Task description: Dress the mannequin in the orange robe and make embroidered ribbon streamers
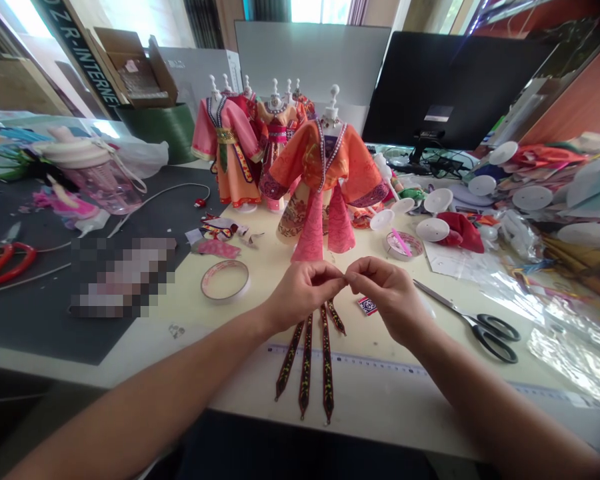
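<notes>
My left hand (pixel 307 290) and my right hand (pixel 383 290) meet fingertip to fingertip above the table, each in a pinch. Whatever is between the fingertips is too small or hidden to name. Below them several dark embroidered ribbon strips (pixel 306 373) with pointed ends fan out towards me, their upper ends covered by my left hand. A small patterned patch (pixel 367 306) lies beside my right hand. Just behind my hands stands a doll-sized orange robe (pixel 325 167) with pink panels, on a white stand.
A clear ruler (pixel 360 363) crosses the front of the table. Black-handled scissors (pixel 473 320) lie to the right, a tape roll (pixel 225 280) to the left. More dressed stands (pixel 227 147) are behind, near a monitor (pixel 450 93). Red-handled cutters (pixel 10 260) and a pink bottle (pixel 100 173) sit far left.
</notes>
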{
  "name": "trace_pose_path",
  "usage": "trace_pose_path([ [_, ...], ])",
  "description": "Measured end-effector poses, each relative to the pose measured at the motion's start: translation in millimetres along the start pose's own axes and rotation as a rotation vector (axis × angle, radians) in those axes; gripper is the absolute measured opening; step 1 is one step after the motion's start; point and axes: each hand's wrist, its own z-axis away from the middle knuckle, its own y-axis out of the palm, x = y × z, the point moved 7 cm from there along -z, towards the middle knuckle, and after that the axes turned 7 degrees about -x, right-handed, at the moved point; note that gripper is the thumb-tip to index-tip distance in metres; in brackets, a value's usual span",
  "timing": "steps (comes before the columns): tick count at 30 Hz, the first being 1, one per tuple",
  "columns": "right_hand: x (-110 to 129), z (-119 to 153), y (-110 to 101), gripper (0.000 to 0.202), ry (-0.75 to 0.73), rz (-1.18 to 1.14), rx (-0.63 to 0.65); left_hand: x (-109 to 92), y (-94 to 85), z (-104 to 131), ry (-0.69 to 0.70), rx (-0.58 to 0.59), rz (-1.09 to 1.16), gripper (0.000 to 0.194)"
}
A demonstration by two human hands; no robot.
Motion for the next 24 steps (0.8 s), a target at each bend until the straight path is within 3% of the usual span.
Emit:
trace_pose_path([
  [6,-1,0,-4,0.016,0.014,0.025,0.012,0,-2.7,0,0.001,-0.015,-0.011,0.017],
  [11,16,2,-5,0.006,-0.184,0.223,0.007,-6,-3.6,1,0.028,-0.042,-0.125,0.014],
  [15,23,5,-3,0.007,-0.276,0.355,0.009,-11,-2.1,4,0.134,-0.05,-0.246,0.013],
  [18,21,4,-3,0.008,-0.279,0.373,0.01,-13,-3.0,5,0.191,-0.075,-0.279,0.011],
  [24,15,1,-4,0.008,-0.219,0.347,0.019,-10,-4.7,2,0.111,-0.083,-0.227,0.011],
])
